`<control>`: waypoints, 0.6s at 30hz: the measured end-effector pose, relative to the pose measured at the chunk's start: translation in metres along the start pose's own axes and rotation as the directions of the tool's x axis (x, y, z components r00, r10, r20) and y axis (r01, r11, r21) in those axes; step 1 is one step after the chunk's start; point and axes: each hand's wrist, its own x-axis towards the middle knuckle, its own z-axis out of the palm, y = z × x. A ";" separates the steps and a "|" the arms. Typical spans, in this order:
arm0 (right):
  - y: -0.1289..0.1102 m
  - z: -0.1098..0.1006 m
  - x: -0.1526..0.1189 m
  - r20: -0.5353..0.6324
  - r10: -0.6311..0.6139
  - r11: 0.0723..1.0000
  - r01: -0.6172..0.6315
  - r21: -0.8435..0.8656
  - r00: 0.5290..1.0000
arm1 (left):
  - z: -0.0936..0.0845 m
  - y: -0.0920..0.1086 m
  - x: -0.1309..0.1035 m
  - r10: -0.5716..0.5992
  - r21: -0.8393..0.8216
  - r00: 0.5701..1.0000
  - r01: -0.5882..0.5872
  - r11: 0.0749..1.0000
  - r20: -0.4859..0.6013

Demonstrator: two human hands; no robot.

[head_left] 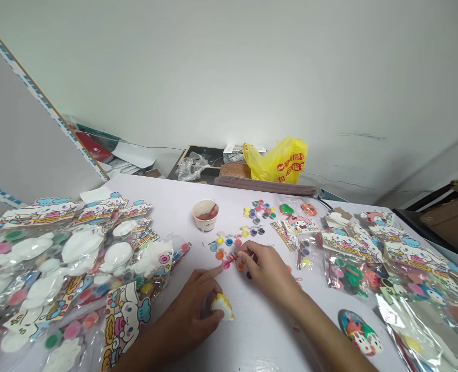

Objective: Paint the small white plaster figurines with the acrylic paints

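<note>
My left hand is closed round a small white figure with a yellow painted edge, held just above the table. Its index finger reaches out to the rim of a pink paint pot. Between the fingertips of my right hand is a thin paintbrush, its tip at that same pot. Around them lie several small open paint pots, among them an orange pot and a light blue pot. Part of the brush handle is hidden by my fingers.
A paper cup with dark water and a red stick stands behind the pots. Bagged white figures cover the left; more packets lie right. A painted figure sits front right. At the back rests a yellow bag.
</note>
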 end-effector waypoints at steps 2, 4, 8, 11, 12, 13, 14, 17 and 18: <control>0.000 -0.001 0.000 -0.002 0.003 1.000 -0.003 0.003 1.000 | 0.000 0.000 -0.001 0.007 0.003 1.000 -0.007 1.000 -0.001; 0.000 -0.004 -0.001 -0.004 0.002 1.000 -0.002 0.013 1.000 | -0.001 -0.001 -0.001 0.010 0.010 1.000 -0.010 1.000 0.000; -0.002 -0.011 -0.003 -0.013 -0.002 0.999 0.003 0.032 1.000 | 0.001 -0.007 -0.001 0.027 0.028 1.000 -0.027 0.999 -0.016; -0.006 -0.020 -0.007 -0.051 -0.011 0.999 0.013 0.044 0.999 | 0.002 -0.011 0.001 0.063 0.022 0.997 -0.062 0.998 -0.048; -0.008 -0.024 -0.010 -0.066 -0.015 0.999 0.019 0.051 0.998 | 0.001 -0.011 0.002 0.080 0.010 0.995 -0.080 0.997 -0.061; -0.009 -0.027 -0.013 -0.079 -0.020 0.998 0.024 0.059 0.997 | 0.001 -0.011 0.002 0.091 -0.004 0.993 -0.092 0.996 -0.072; -0.011 -0.031 -0.016 -0.088 -0.024 0.997 0.030 0.069 0.996 | 0.000 -0.010 0.003 0.093 -0.020 0.992 -0.095 0.995 -0.080; -0.012 -0.040 -0.033 -0.117 -0.040 0.992 0.054 0.116 0.992 | -0.002 -0.004 0.003 0.029 -0.088 0.995 -0.038 0.995 -0.096; -0.011 -0.041 -0.040 -0.132 -0.041 0.987 0.061 0.149 0.990 | -0.001 -0.002 0.002 0.001 -0.123 0.995 -0.014 0.992 -0.103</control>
